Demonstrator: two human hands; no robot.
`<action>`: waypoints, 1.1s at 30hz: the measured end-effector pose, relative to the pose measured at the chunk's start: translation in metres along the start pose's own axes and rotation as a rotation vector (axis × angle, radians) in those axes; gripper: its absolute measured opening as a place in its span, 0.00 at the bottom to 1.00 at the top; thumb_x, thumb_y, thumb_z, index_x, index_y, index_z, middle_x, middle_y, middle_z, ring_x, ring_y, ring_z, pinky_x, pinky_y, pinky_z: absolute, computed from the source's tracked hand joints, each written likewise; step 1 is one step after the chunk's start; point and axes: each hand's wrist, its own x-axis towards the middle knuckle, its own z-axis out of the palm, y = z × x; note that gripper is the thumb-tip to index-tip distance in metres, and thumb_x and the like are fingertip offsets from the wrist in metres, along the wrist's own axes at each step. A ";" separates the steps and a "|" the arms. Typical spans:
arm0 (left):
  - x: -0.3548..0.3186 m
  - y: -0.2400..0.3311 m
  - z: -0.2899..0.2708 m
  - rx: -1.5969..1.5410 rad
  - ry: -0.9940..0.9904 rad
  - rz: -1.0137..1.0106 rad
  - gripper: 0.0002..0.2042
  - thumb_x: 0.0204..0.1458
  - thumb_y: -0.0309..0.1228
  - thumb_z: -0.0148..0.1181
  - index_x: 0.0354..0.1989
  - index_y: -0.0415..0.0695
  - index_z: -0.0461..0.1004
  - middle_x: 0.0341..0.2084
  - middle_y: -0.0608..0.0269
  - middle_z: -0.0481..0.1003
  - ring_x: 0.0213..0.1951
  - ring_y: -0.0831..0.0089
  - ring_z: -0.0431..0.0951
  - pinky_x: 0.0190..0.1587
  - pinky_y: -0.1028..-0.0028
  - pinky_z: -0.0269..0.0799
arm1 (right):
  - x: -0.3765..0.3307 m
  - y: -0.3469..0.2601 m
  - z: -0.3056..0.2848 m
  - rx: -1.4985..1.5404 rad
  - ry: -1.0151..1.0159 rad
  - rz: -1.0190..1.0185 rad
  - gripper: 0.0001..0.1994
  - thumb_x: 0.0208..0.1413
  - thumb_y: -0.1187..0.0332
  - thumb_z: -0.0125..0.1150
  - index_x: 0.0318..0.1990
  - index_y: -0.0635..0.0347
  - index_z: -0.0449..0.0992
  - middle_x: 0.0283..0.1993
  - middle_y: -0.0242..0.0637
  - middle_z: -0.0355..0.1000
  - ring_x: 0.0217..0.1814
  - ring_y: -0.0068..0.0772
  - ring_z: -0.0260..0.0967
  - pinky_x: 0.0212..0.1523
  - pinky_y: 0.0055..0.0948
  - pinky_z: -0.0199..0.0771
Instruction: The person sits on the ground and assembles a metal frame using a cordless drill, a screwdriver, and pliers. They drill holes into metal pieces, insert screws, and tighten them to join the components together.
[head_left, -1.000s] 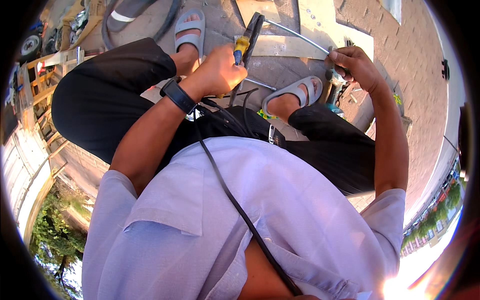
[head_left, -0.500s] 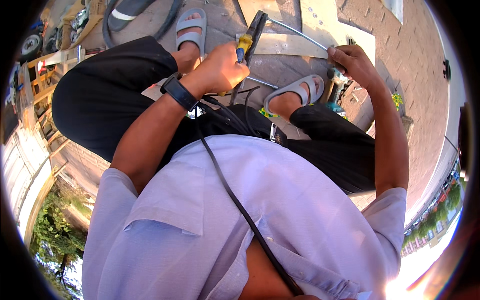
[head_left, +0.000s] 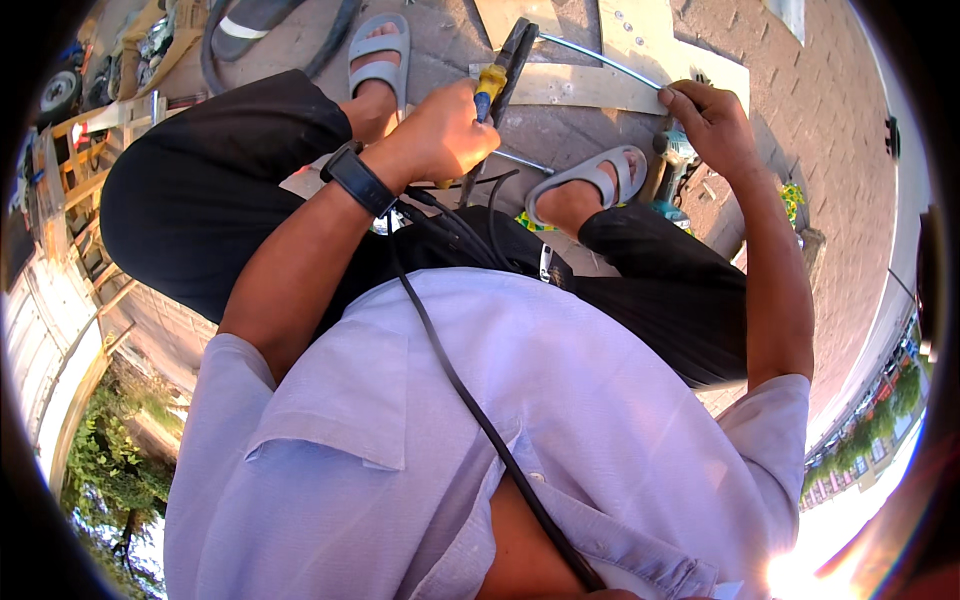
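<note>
My left hand [head_left: 445,130] is wrapped around a tool whose yellow and blue handle [head_left: 489,88] shows above the fingers. A dark, narrow bar [head_left: 517,70] runs beside this handle, slanting up and away; whether it belongs to the same tool I cannot tell. From the bar's far end a thin shiny metal rod [head_left: 605,60] stretches right, to my right hand [head_left: 710,120], which pinches its end between thumb and fingers. A second, shorter piece of rod [head_left: 525,161] sticks out near my left knuckles, toward my right foot.
A teal power drill [head_left: 675,160] lies beside my right sandal [head_left: 592,188]. Pale flat boards [head_left: 570,88] rest on the brick paving ahead. A black hose [head_left: 212,55] curls at the far left, near a wooden crate [head_left: 90,185]. A black cable [head_left: 440,350] hangs across my shirt.
My right hand has shifted slightly right and turned a little, still pinching the rod's end, so more of the drill shows. My left hand has hardly moved.
</note>
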 end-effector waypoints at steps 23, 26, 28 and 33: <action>-0.004 0.007 0.000 -0.082 -0.013 -0.050 0.14 0.49 0.32 0.59 0.35 0.30 0.72 0.28 0.34 0.77 0.35 0.36 0.77 0.38 0.54 0.73 | 0.008 0.003 -0.012 0.359 -0.434 0.401 0.23 0.67 0.51 0.57 0.35 0.66 0.81 0.20 0.27 0.65 0.23 0.21 0.60 0.26 0.26 0.59; -0.001 0.003 -0.003 -0.078 -0.006 -0.085 0.14 0.49 0.32 0.59 0.35 0.31 0.72 0.27 0.34 0.76 0.34 0.35 0.77 0.37 0.53 0.72 | 0.009 0.000 -0.013 0.275 -0.341 0.266 0.18 0.64 0.57 0.61 0.39 0.68 0.81 0.23 0.30 0.69 0.27 0.25 0.66 0.31 0.29 0.66; 0.001 -0.001 -0.002 -0.093 -0.028 -0.091 0.14 0.49 0.33 0.59 0.35 0.30 0.72 0.27 0.34 0.76 0.34 0.35 0.76 0.37 0.53 0.72 | 0.000 0.012 -0.001 0.114 -0.088 -0.024 0.15 0.61 0.60 0.64 0.41 0.68 0.80 0.26 0.34 0.72 0.31 0.27 0.69 0.34 0.32 0.70; 0.000 -0.004 -0.002 -0.081 -0.024 -0.063 0.14 0.49 0.33 0.59 0.35 0.30 0.72 0.27 0.33 0.76 0.34 0.35 0.77 0.37 0.52 0.72 | -0.011 0.000 0.004 -0.334 0.231 -0.173 0.13 0.60 0.55 0.65 0.45 0.52 0.82 0.37 0.34 0.80 0.40 0.47 0.77 0.42 0.41 0.77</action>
